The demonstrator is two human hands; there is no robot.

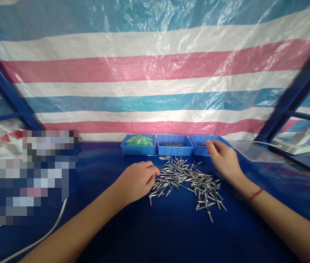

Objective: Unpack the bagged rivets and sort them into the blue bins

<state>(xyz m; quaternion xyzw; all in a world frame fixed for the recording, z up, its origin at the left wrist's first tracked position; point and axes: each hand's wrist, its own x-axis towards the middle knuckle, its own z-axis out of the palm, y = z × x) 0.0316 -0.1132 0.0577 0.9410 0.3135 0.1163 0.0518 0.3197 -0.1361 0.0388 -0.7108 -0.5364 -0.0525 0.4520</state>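
A loose pile of silver rivets [187,179] lies on the blue table [149,233] in front of me. My left hand [137,180] rests at the pile's left edge, fingers curled and pinched among the rivets. My right hand [223,157] reaches to the right-hand blue bin [198,140], fingers bent over its front rim; what they hold, if anything, is hidden. A red string circles my right wrist. The middle blue bin [174,145] holds several rivets. The left blue bin [138,144] holds green bags.
A clear plastic lid or tray [256,151] lies right of the bins. White cables [34,241] run across the table's left side. A striped tarp [155,73] hangs behind the bins, with blue frame posts [294,95] at both sides.
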